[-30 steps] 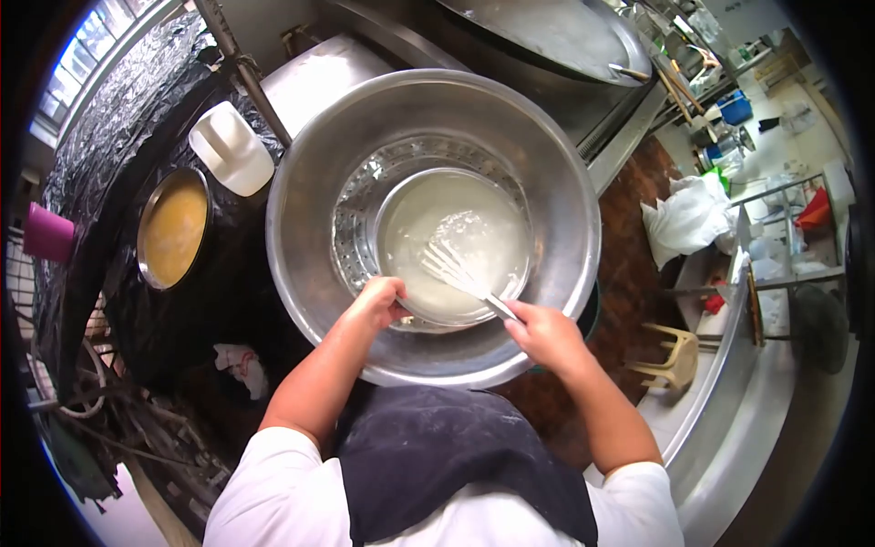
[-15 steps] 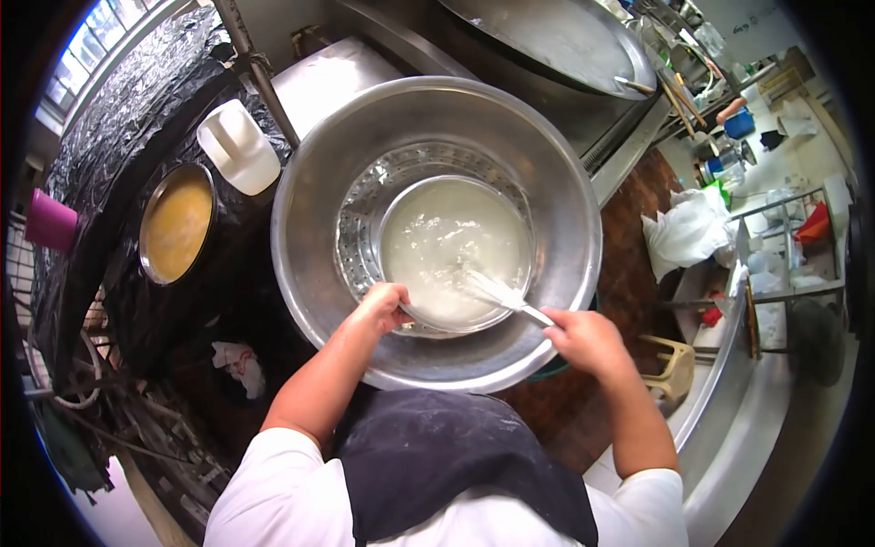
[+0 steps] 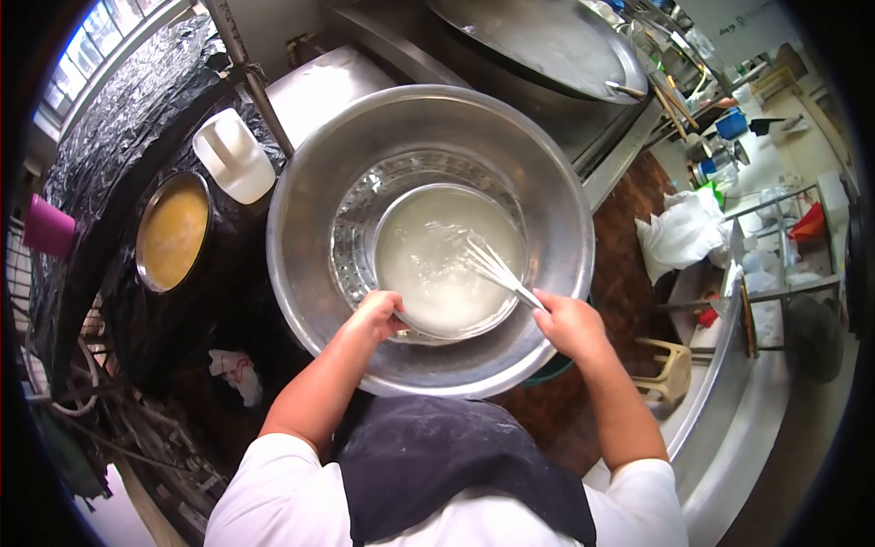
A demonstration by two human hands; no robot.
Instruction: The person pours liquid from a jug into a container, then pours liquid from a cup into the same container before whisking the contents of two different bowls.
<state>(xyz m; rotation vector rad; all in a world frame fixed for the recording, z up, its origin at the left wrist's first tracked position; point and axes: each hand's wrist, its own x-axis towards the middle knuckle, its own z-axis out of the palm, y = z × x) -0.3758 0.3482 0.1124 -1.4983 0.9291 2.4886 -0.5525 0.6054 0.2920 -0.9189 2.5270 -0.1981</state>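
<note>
My right hand [image 3: 572, 326] is closed around the handle of a wire whisk [image 3: 499, 273], whose wires reach over a milky, pale liquid [image 3: 424, 273]. That liquid fills a round metal bowl [image 3: 375, 239]. At the bowl's near-left rim, my left hand [image 3: 375, 316] grips the edge, with some fingertips hidden. The bowl sits inside a perforated metal basket [image 3: 350, 260], and both are within a large steel basin [image 3: 305, 205]. Whether the whisk's tips touch the liquid is hard to tell.
Left of the basin, a white jug [image 3: 248, 173] and a bowl of yellow liquid [image 3: 175, 232] rest on black plastic sheeting [image 3: 118, 118]. A large wok-like pan [image 3: 547, 41] of cloudy liquid stands behind. To the right are a white bag [image 3: 676, 232] and a beige stool [image 3: 670, 369].
My right hand and the whisk have shifted left, and more of the whisk's wires show above the liquid. My left hand keeps its hold on the bowl's rim.
</note>
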